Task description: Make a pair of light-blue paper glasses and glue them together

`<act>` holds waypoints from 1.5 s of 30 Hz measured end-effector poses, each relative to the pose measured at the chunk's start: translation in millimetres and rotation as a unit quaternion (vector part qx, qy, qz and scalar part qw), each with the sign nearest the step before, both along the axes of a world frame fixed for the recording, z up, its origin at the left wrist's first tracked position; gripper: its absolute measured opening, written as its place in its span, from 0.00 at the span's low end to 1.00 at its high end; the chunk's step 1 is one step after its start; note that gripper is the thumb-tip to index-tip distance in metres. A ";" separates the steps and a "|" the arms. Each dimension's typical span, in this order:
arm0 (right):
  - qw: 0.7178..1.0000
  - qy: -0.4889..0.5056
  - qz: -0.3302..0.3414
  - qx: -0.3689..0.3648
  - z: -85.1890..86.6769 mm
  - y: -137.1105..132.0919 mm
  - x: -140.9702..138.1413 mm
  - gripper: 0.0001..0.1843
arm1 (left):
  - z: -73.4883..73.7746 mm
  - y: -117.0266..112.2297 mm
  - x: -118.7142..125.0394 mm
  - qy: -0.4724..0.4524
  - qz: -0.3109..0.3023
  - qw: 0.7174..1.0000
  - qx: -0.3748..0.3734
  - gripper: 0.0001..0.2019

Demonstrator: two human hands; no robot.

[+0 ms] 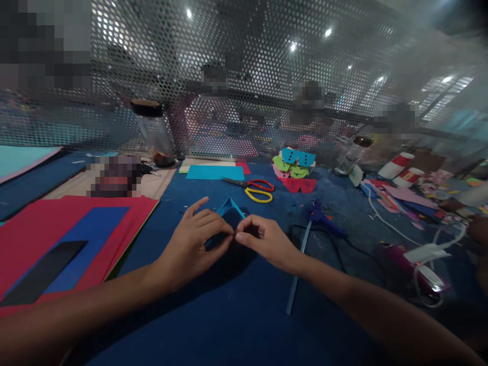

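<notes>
At the middle of the head view, my left hand [200, 238] and my right hand [270, 241] meet, each pinching with thumb and index finger. Between them is a bright blue folded strip of paper [230, 203], its bend pointing away from me. The fingers hide its near ends. Just beyond lie scissors [246, 185] with one red and one yellow handle loop. A blue glue gun [331, 223] rests right of my right hand. A thin grey-blue strip [293, 295] runs beneath my right forearm.
Red sheets [49, 213] with blue and black pieces lie left. Behind are a blue sheet [206, 172], a stack of coloured cutouts [299, 185] and a jar [154, 137] before a perforated metal screen [244, 112]. Right are paper scraps [412, 195], cables and a magenta device [427, 277].
</notes>
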State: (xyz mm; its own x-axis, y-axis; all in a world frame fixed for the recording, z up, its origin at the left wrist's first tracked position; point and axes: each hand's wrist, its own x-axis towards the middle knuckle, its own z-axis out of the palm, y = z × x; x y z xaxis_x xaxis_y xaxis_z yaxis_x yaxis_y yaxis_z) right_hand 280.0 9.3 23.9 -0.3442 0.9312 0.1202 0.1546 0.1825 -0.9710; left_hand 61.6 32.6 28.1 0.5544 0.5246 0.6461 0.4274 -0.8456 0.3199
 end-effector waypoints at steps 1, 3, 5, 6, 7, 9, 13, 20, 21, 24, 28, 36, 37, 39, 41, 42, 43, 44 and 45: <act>1.000 0.007 0.003 -0.009 -0.4 0.2 -0.1 0.10 | 0.0 -0.2 -0.1 0.000 0.000 1.000 -0.001 0.06; 0.999 0.022 0.010 -0.025 -1.2 0.5 -0.4 0.12 | 0.2 -0.4 -0.3 0.002 -0.002 1.000 -0.003 0.06; 0.998 0.036 0.015 -0.039 -2.0 0.7 -0.6 0.12 | 0.3 -0.5 -0.5 0.004 -0.006 1.000 -0.005 0.06; 0.998 0.041 0.017 -0.043 -2.5 0.8 -0.6 0.13 | 0.1 -0.6 -0.5 0.005 -0.007 1.000 -0.008 0.06; 0.998 0.043 0.018 -0.045 -3.0 0.9 -0.6 0.13 | -0.1 -0.7 -0.3 0.005 -0.007 1.000 -0.011 0.05; 0.998 0.043 0.019 -0.047 -3.9 0.9 -0.7 0.13 | -1.0 -0.7 0.3 0.004 -0.007 1.000 -0.017 0.05; 0.998 0.034 0.015 -0.041 -3.8 0.1 -1.1 0.12 | -2.5 -0.4 1.4 0.002 -0.005 1.000 -0.030 0.06; 1.000 0.003 -0.009 -0.001 1.6 -4.0 -2.6 0.09 | -2.5 -1.3 -0.9 -0.001 -0.003 0.999 -0.053 0.04; 1.000 0.005 -0.008 -0.005 1.8 -4.5 -2.9 0.09 | -2.6 -1.5 -0.9 -0.002 -0.003 0.999 -0.053 0.05; 1.000 0.017 -0.004 -0.020 1.4 -5.2 -3.4 0.10 | -2.9 -1.9 -0.1 -0.008 -0.005 0.999 -0.048 0.05; 0.999 0.031 0.003 -0.040 1.5 -3.7 -3.1 0.12 | -2.6 -1.4 1.5 -0.011 -0.008 0.999 -0.047 0.06; 0.998 0.043 0.010 -0.039 -0.1 0.7 -1.2 0.11 | -2.1 0.2 0.7 -0.008 -0.003 0.998 -0.068 0.05; 0.998 0.042 0.009 -0.040 -0.4 0.9 -1.3 0.11 | -2.4 0.3 0.3 -0.008 -0.002 0.997 -0.071 0.05; 0.998 0.040 0.008 -0.037 -0.1 0.7 -1.7 0.10 | -3.2 0.5 -0.3 -0.009 -0.004 0.997 -0.075 0.05; 0.999 0.034 0.005 -0.029 1.1 -0.6 -2.4 0.10 | -3.8 0.9 -0.7 -0.011 -0.006 0.997 -0.080 0.04; 0.999 0.027 0.000 -0.023 2.0 -1.5 -2.8 0.10 | -4.0 1.1 -0.7 -0.013 -0.004 0.996 -0.085 0.04; 1.000 0.016 -0.007 -0.015 2.8 -2.5 -3.2 0.09 | -4.1 1.3 -0.6 -0.017 -0.002 0.996 -0.090 0.05; 1.000 0.004 -0.017 -0.003 3.5 -3.7 -3.4 0.09 | -4.1 1.6 -0.5 -0.020 0.002 0.995 -0.096 0.05; 0.999 -0.011 -0.031 0.015 4.0 -4.8 -3.4 0.08 | -4.1 1.8 -0.2 -0.024 0.007 0.994 -0.102 0.05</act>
